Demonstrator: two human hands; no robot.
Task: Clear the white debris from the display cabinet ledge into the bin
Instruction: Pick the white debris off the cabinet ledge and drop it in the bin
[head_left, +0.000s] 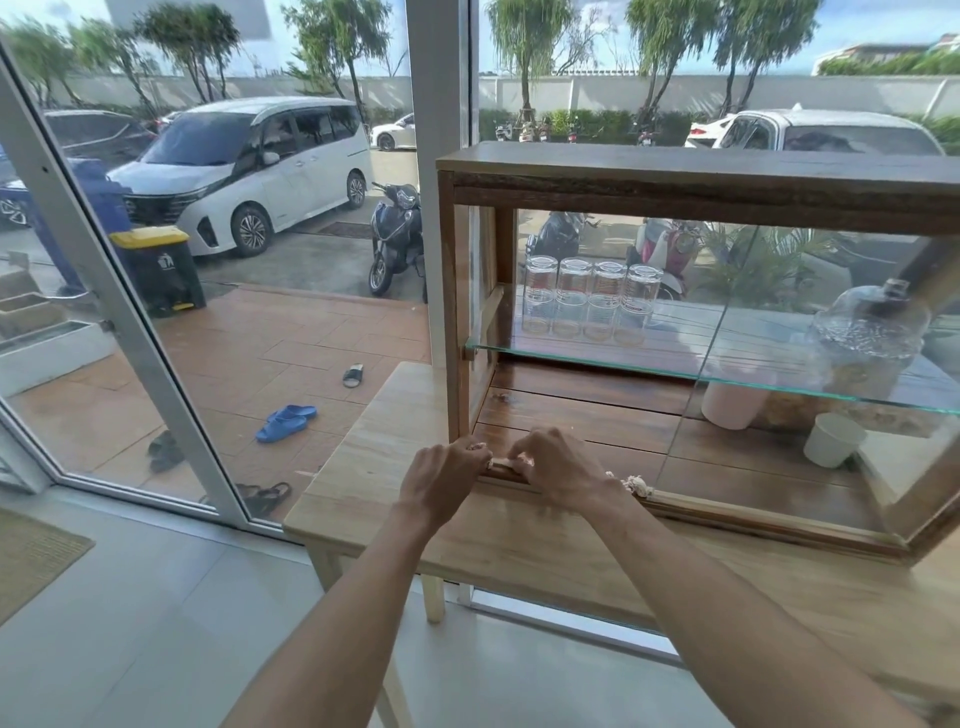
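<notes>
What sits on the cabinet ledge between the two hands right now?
In the head view, a small strip of white debris lies on the ledge between the left hand and right hand, both pinching at it.

We've got a dark brown wooden display cabinet (696, 179) with greenish-edged glass shelf (675, 366), sitting on a pale tan wood-grain desk (384, 447). The debris (635, 486) on the ledge is off-white, a bit frayed. Inside we see clear glass jars (589, 299) with reddish print, a white cup (834, 440) and a pale pink container (730, 408).
</notes>
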